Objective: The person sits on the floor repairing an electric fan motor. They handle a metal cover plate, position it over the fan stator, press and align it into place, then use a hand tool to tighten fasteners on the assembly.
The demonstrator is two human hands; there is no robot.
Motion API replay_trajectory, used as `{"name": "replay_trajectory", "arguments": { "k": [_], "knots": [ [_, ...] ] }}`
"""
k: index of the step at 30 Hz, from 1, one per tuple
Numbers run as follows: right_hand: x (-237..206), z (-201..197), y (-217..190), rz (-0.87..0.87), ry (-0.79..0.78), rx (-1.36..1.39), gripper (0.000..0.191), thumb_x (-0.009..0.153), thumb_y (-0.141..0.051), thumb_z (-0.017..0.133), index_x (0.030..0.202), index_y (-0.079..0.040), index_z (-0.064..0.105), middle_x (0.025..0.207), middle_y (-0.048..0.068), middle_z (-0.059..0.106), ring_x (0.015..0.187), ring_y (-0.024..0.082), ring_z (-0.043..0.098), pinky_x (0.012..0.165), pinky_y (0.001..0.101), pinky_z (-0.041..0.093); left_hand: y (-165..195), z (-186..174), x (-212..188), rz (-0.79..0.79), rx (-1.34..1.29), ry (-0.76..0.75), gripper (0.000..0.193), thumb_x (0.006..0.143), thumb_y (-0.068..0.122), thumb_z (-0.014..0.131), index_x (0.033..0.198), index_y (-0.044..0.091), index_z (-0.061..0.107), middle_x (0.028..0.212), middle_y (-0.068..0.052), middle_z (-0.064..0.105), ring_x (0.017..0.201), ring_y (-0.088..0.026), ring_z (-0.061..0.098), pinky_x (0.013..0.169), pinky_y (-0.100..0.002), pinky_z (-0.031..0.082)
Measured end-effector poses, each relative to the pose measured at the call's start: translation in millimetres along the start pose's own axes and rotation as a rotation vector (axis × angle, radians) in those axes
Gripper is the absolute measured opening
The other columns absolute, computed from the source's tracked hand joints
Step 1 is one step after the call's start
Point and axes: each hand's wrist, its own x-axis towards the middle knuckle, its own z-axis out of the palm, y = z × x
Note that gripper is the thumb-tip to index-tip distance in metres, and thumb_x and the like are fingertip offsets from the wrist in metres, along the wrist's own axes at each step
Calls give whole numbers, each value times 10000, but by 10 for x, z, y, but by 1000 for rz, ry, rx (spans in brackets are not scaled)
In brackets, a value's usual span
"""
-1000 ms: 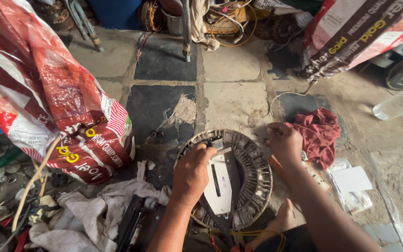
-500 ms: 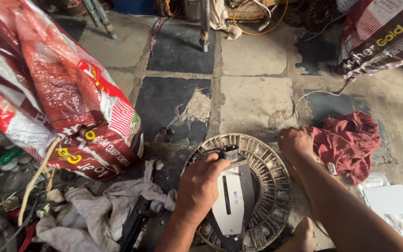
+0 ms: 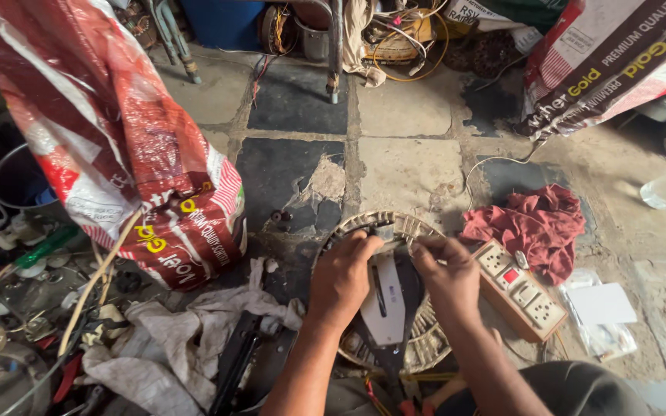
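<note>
Ribbed metal ring (image 3: 419, 231) under hands (image 3: 342, 279)

This is a cramped repair workshop, the work done right on the ground, on a worn floor of grey and black stone slabs (image 3: 410, 166) with cracked, dusty patches. Scrap crowds every edge: a heap of metal odds and ends, loose wires and small parts (image 3: 17, 308) at the left, tangled yellow and white cables (image 3: 395, 35) at the top, dirty grey rags (image 3: 171, 339) underfoot. Big red-and-white woven plastic sacks (image 3: 132, 162) bulge with stock. A beige multi-socket power strip (image 3: 522, 289) lies ready beside a crumpled maroon cloth (image 3: 533, 227), and a round ribbed metal motor winding (image 3: 425, 347) sits on the floor.
</note>
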Motion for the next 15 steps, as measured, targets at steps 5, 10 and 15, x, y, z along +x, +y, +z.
{"name": "replay_trajectory", "arguments": {
  "k": [5,10,15],
  "knots": [
    [-290,179,-119,-252,101,-643,179,764,-204,879,886,-100,800,912,61,753,868,209,686,778,331,529,-7,28,-6,-17,-18,3,260,900,-39,587,1121,85,645,1049,-112,706,949,-333,708,785,-421,578],
    [-164,279,26,-480,183,-688,198,724,-201,901,857,-84,815,1088,112,730,1017,310,661,901,403,488,7,36,-3,-35,-13,21,244,904,-14,611,1115,101,653,1045,-97,719,948,-321,718,773,-414,583],
    [-131,304,79,-258,151,-556,258,760,-245,886,889,-50,777,1066,82,731,992,249,705,903,359,529,34,20,15,-40,-21,40,222,891,14,640,1093,104,646,1025,-99,715,950,-327,715,771,-421,578]
  ]
}}
